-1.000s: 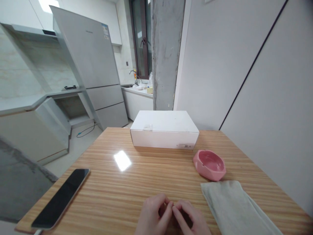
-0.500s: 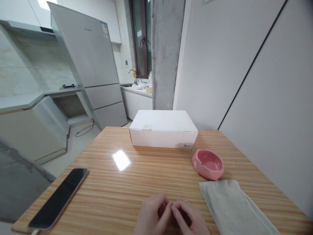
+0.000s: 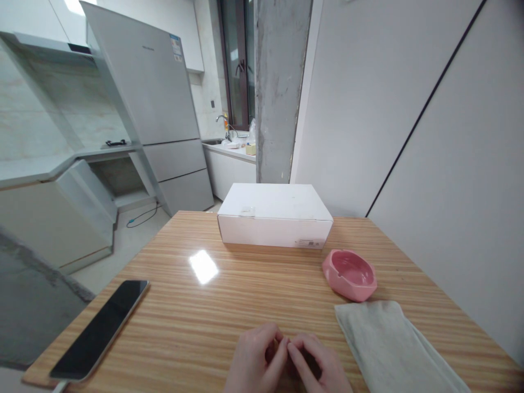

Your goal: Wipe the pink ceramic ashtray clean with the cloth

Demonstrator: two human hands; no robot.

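My left hand point(image 3: 258, 357) and my right hand point(image 3: 317, 363) rest at the table's near edge, side by side. Each has thumb and fingers curled together in a loose pinch, and the tips of the two hands meet in the middle. I see nothing held between them. Right of my right hand lies a folded grey-green cloth point(image 3: 399, 344). Just beyond the cloth sits a pink faceted ashtray point(image 3: 350, 275) with notches in its rim.
A closed white cardboard box point(image 3: 275, 218) stands at the back of the wooden table point(image 3: 184, 322). At the left edge lies a black-screened phone point(image 3: 100, 330) with a white cable plugged in. Past the table are a grey refrigerator point(image 3: 151, 93), a concrete column point(image 3: 280, 93) and a white wall point(image 3: 368, 98).
Everything in view has shifted very slightly, as the camera moved a little. The hands and objects keep their places on the table.
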